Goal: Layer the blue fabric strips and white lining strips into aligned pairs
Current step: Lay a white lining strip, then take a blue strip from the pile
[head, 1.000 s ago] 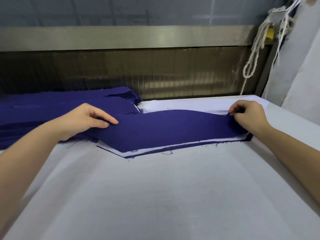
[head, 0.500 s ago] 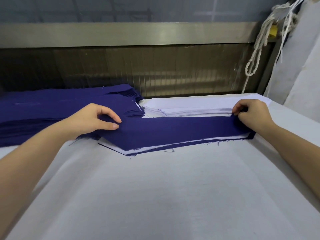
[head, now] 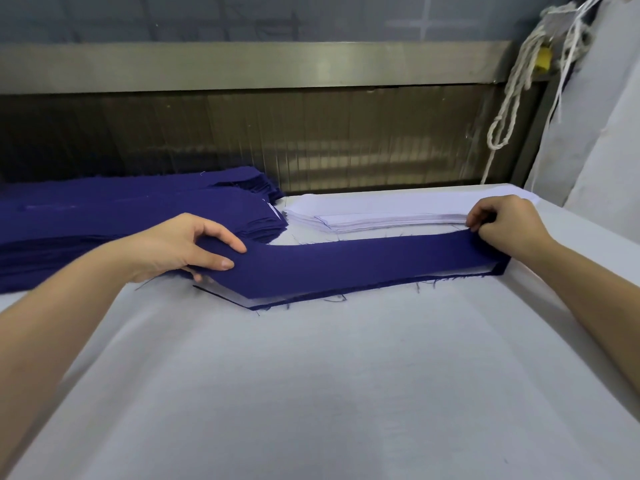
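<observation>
Stock of blue strips (head: 104, 216) lies far left; your left grip (head: 180, 247) pinches the top blue strip (head: 346, 268) by its left end, laid over white lining (head: 232, 292) on the counter (head: 311, 393); your right grip (head: 505, 226) pinches its right end

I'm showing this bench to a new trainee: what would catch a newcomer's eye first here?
First, the long blue strip stretched across the middle of the white table, gripped at one end by the left hand and pinched at the other by the right hand. Next, the thick stack of blue strips at the left and the stack of white lining strips just behind the held strip.
</observation>
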`<action>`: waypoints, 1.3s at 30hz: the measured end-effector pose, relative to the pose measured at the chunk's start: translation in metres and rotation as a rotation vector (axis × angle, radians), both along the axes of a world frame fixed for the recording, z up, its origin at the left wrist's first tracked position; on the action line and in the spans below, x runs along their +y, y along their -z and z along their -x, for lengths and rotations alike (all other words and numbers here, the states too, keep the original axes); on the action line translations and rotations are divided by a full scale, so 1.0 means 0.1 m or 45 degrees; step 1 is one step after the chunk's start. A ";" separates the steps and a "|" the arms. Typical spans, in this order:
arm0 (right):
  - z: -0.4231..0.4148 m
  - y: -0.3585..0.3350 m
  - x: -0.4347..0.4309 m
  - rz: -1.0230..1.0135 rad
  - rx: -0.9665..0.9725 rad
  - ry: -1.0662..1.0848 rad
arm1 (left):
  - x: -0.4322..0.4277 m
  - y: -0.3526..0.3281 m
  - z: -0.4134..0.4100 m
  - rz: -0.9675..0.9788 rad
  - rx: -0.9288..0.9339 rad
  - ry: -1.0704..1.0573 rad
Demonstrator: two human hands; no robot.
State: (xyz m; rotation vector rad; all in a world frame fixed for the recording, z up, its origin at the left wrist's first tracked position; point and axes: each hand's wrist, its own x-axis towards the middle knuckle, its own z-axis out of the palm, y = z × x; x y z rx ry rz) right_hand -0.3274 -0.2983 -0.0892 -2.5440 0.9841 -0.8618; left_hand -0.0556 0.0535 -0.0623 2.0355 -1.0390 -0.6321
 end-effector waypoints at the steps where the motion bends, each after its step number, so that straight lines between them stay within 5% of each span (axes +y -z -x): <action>1: -0.01 0.01 -0.01 -0.009 0.036 -0.006 | 0.00 0.02 0.01 -0.027 -0.034 0.015; 9: 0.00 0.08 -0.10 -0.113 0.205 0.015 | 0.00 0.09 0.02 -0.086 -0.143 0.022; 20: 0.01 0.02 0.03 0.157 -0.045 -0.025 | 0.01 0.07 0.00 -0.131 -0.206 0.066; 39: -0.03 0.11 -0.03 0.006 0.296 0.046 | -0.02 0.02 -0.03 -0.260 -0.436 0.127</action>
